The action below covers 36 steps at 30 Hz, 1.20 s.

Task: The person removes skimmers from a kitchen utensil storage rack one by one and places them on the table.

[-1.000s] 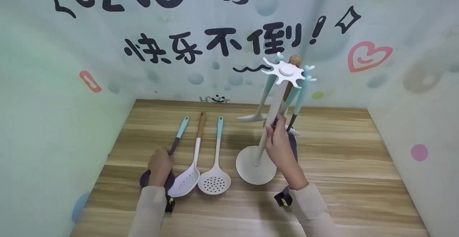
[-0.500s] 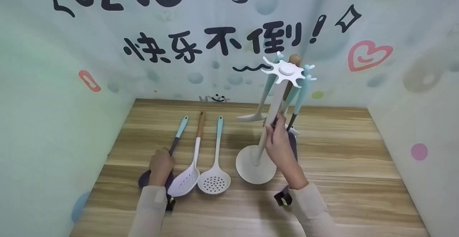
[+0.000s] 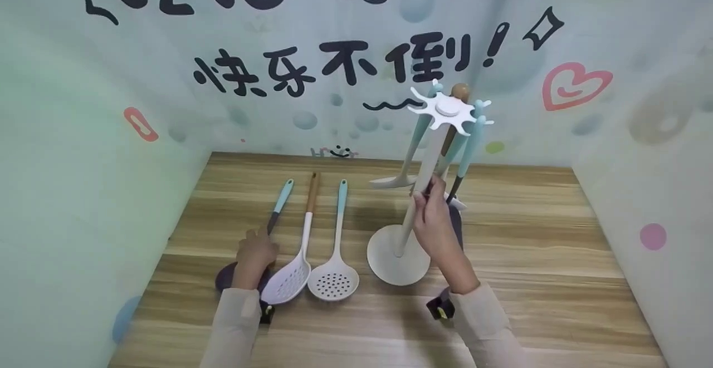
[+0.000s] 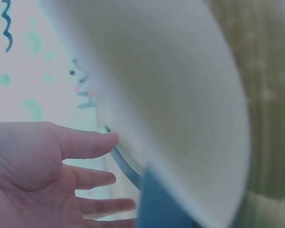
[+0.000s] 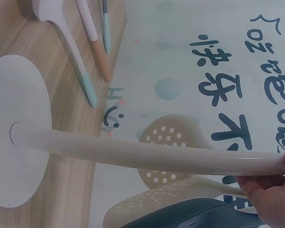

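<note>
My left hand [image 3: 256,254] is over the dark shaft of a utensil with a light blue handle [image 3: 283,196]; its dark head [image 3: 225,276] shows beside the wrist. In the left wrist view the fingers of that hand [image 4: 42,171] are straight and spread, near a large blurred pale utensil head [image 4: 180,95]. With my right hand [image 3: 434,212] I grip the pole of a white utensil stand [image 3: 429,159], which stands on a round base [image 3: 398,270]. Utensils hang from its hooked top [image 3: 447,106], including a pale ladle [image 3: 392,182] and a dark-headed one [image 3: 455,226].
Next to the left hand lie a white slotted spoon [image 3: 287,284] with a brown handle and a white skimmer [image 3: 334,283] with a blue handle. They lie on the wooden table [image 3: 529,279]. Behind it hangs a printed backdrop [image 3: 356,128].
My left hand has shifted slightly right and its fingers have loosened from the dark shaft. The right hand stays on the pole.
</note>
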Tool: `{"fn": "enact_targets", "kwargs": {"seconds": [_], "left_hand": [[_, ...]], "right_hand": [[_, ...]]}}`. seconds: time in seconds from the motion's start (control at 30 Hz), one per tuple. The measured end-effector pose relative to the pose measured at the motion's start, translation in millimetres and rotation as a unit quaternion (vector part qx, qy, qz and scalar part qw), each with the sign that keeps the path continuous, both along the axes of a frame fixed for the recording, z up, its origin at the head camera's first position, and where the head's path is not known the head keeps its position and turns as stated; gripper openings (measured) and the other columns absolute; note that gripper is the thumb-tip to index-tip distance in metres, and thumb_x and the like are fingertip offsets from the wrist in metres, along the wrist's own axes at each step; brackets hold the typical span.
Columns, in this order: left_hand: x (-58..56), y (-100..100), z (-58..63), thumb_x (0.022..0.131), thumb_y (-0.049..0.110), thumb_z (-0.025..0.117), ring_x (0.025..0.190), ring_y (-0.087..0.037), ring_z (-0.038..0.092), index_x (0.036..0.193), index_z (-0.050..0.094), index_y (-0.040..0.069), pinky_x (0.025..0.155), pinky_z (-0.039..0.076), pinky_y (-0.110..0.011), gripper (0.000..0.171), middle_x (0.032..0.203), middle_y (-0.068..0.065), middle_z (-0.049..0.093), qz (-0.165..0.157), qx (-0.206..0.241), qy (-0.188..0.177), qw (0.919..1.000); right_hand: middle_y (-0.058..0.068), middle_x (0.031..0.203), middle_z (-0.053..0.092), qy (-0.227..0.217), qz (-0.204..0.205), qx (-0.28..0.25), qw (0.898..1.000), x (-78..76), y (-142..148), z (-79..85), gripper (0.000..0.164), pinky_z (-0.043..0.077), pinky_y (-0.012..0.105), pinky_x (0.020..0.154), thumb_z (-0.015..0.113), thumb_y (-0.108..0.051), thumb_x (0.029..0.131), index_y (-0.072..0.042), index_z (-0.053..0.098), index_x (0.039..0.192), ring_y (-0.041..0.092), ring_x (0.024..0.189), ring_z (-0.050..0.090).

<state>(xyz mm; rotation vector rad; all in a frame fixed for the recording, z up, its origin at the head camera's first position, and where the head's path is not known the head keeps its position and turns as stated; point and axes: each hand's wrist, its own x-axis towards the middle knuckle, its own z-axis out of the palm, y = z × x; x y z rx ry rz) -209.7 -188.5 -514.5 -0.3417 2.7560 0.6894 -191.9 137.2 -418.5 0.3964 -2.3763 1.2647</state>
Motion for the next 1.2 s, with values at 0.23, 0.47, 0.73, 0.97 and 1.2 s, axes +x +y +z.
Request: {"fn": "enact_targets", "kwargs": {"seconds": [0.23, 0.47, 0.73, 0.97, 1.2], "left_hand": [[0.9, 25.4, 21.3, 0.094, 0.019, 0.046, 0.133, -0.052, 0.02, 0.148, 0.014, 0.001, 0.104, 0.026, -0.063, 0.065, 0.15, -0.031, 0.013, -0.041, 0.015, 0.034, 0.9985], [-0.2, 61.3, 45.3, 0.094, 0.021, 0.052, 0.138, -0.047, 0.012, 0.148, 0.017, 0.005, 0.108, 0.017, -0.065, 0.066, 0.152, -0.026, 0.012, -0.098, 0.051, 0.107, 0.988], [-2.4, 107.2, 72.9, 0.095, 0.022, 0.053, 0.14, -0.037, 0.02, 0.148, 0.022, 0.008, 0.11, 0.025, -0.054, 0.063, 0.153, -0.017, 0.02, -0.179, 0.157, 0.2, 0.9504], [-8.6, 147.0, 89.1, 0.098, 0.021, 0.046, 0.139, -0.027, 0.027, 0.149, 0.02, 0.016, 0.11, 0.031, -0.045, 0.057, 0.153, -0.008, 0.025, -0.223, 0.221, 0.27, 0.9103], [-21.1, 176.2, 95.3, 0.1, 0.024, 0.042, 0.138, -0.029, 0.027, 0.149, 0.018, 0.013, 0.111, 0.03, -0.045, 0.056, 0.151, -0.014, 0.026, -0.241, 0.27, 0.283, 0.8883]], "right_hand": [[0.023, 0.101, 0.05, 0.009, -0.003, 0.002, 1.0, -0.4, 0.5, 0.4, 0.039, 0.048, 0.047, 0.078, 0.036, -0.014, 0.099, 0.013, 0.025, 0.126, 0.031, 0.09, 0.054], [0.022, 0.099, 0.049, 0.015, -0.007, 0.011, 1.0, -0.4, -0.1, -0.1, 0.04, 0.048, 0.047, 0.076, 0.035, -0.016, 0.099, 0.012, 0.026, 0.125, 0.03, 0.087, 0.053], [0.022, 0.1, 0.05, 0.006, -0.008, 0.008, 1.0, -0.6, 0.3, 0.0, 0.037, 0.049, 0.047, 0.078, 0.036, -0.012, 0.099, 0.012, 0.026, 0.126, 0.031, 0.09, 0.054], [0.021, 0.099, 0.05, 0.013, -0.005, 0.015, 1.0, 0.0, 0.6, 0.5, 0.036, 0.048, 0.044, 0.075, 0.034, -0.012, 0.099, 0.011, 0.026, 0.125, 0.028, 0.087, 0.053], [0.021, 0.1, 0.05, 0.006, -0.001, 0.016, 1.0, 0.0, 0.5, 0.9, 0.037, 0.049, 0.045, 0.077, 0.033, -0.014, 0.099, 0.011, 0.025, 0.126, 0.029, 0.091, 0.054]]}}
